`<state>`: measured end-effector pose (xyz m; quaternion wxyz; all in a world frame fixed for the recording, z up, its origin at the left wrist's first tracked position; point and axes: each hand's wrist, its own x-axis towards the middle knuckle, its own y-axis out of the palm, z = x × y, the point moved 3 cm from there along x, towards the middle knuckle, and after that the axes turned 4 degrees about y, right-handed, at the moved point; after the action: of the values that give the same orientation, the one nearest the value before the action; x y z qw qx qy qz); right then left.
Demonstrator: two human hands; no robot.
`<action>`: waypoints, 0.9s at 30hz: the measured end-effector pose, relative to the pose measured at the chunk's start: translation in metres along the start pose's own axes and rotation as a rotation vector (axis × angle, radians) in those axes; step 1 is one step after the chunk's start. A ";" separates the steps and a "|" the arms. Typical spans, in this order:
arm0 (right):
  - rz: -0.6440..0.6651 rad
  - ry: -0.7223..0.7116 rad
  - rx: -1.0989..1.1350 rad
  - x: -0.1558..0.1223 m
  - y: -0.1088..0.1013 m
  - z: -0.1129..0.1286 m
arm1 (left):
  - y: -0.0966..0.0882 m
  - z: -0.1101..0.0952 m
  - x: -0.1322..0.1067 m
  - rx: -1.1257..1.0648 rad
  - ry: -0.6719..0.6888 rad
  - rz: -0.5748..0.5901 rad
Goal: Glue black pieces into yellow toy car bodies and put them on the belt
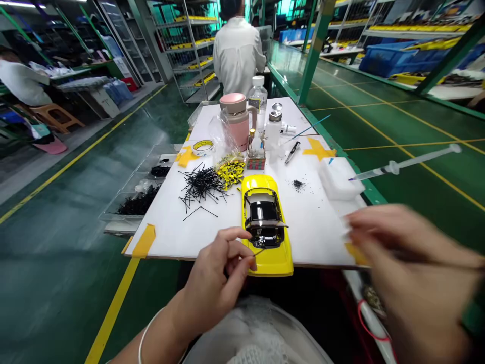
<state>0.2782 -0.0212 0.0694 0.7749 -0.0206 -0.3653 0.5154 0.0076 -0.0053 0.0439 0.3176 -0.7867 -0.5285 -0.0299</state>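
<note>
A yellow model car body (pixel 267 260) with a black interior lies at the near edge of the white work board (pixel 212 237). My left hand (pixel 223 265) is at its left rear, thumb and fingertips pinched on a thin dark rod (pixel 259 252) that points over the car. Blurred by motion, my right hand (pixel 409 273) is off the board's near right corner, its fingers drawn together. What they hold, if anything, is too smeared to name. Thin black rods (pixel 202 183) lie in a pile beyond my left hand, beside small yellow-and-black pieces (pixel 231 173).
A pink mug (pixel 238 129), a clear bottle (pixel 258 96), a pump bottle (pixel 273 129) and a tape roll (pixel 202 147) stand toward the back. At right, a syringe (pixel 405 164) rests on a white block (pixel 341 179). Tiny black bits (pixel 298 185) lie nearby. A person (pixel 238 53) sits ahead.
</note>
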 end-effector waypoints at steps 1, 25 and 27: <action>0.138 -0.085 0.030 -0.011 0.016 0.011 | 0.006 -0.001 -0.002 0.004 0.004 0.039; 0.338 0.013 -0.030 -0.034 0.064 -0.002 | -0.001 0.041 -0.005 -0.168 -0.232 -0.297; 0.324 -0.017 -0.054 -0.032 0.067 -0.004 | 0.003 0.050 -0.003 -0.331 -0.348 -0.286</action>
<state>0.2218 -0.0149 0.0216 0.6778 -0.0957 -0.3776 0.6236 -0.0056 0.0183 0.0015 0.0817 -0.7386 -0.6687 -0.0247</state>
